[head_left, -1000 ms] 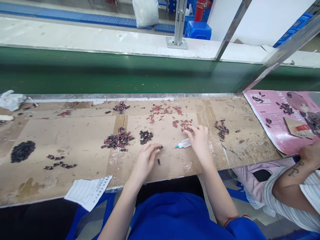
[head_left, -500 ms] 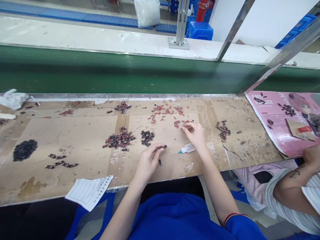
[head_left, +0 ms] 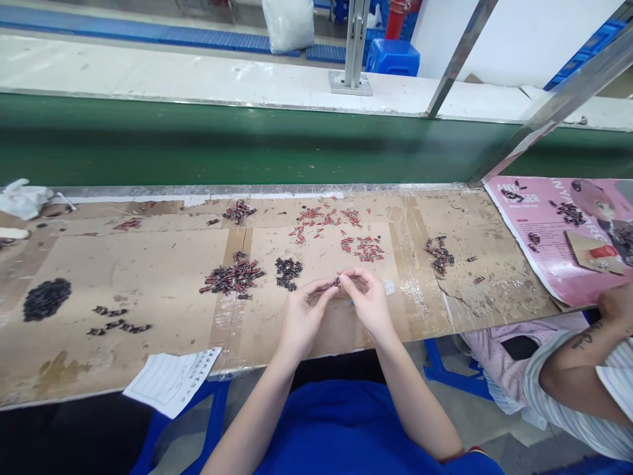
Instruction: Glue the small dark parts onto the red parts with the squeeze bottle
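My left hand (head_left: 307, 310) pinches a small black part (head_left: 336, 282) between thumb and fingers. My right hand (head_left: 364, 300) meets it there, its fingertips closed at the same part; whether they hold a second piece is too small to tell. Beyond the right hand lies a group of red pieces (head_left: 370, 249). A pile of black parts (head_left: 288, 273) is up and to the left of my left hand, and a larger red-and-black pile (head_left: 232, 274) lies further left. The clear bottle (head_left: 389, 287) is mostly hidden behind my right hand.
Cardboard (head_left: 163, 264) covers the bench. A black pile (head_left: 48, 299) and a paper sheet (head_left: 173, 379) are at left. More red-and-black parts (head_left: 439, 255) lie at right, before a pink poster (head_left: 548, 244). A co-worker's arm (head_left: 578, 363) rests at the right edge.
My right hand has come back from the red pieces, down and left, to meet my left hand. The left hand has shifted slightly right and up, still with the black part.
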Demonstrator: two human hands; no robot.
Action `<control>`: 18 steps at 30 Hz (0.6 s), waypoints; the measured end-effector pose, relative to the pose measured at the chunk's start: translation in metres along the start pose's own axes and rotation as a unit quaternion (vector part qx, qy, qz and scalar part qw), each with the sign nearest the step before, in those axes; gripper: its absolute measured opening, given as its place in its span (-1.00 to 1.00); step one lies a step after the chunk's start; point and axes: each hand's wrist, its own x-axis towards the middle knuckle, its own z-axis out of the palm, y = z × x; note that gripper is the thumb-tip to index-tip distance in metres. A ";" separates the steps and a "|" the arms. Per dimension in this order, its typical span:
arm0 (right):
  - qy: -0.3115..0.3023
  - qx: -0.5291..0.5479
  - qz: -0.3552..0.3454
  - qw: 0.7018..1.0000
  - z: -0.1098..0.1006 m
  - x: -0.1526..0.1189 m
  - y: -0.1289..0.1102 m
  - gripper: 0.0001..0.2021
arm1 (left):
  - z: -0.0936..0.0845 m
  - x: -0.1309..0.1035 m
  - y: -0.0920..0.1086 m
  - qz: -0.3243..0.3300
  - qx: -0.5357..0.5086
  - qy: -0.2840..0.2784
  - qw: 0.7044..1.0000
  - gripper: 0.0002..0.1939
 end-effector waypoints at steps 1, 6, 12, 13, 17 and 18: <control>-0.006 0.011 0.006 1.000 0.001 -0.001 0.000 -0.75 | 0.000 -0.001 0.001 0.003 0.000 -0.001 1.000 -0.67; 0.008 0.024 0.006 1.000 0.004 -0.003 0.003 -0.70 | -0.002 -0.003 0.002 0.019 0.017 -0.002 1.000 -0.64; 0.028 0.029 0.005 0.999 0.006 -0.008 0.003 -0.66 | -0.004 -0.005 0.004 0.021 0.020 -0.004 1.000 -0.67; 0.029 0.030 0.005 0.999 0.006 -0.008 0.003 -0.66 | -0.004 -0.005 0.005 0.020 0.019 -0.004 1.000 -0.69; 0.034 0.041 0.004 0.999 0.007 -0.010 0.002 -0.68 | -0.004 -0.007 0.008 0.021 0.026 0.001 0.999 -0.74; 0.035 0.044 0.003 0.998 0.008 -0.010 0.002 -0.68 | -0.004 -0.007 0.008 0.023 0.030 0.002 0.999 -0.75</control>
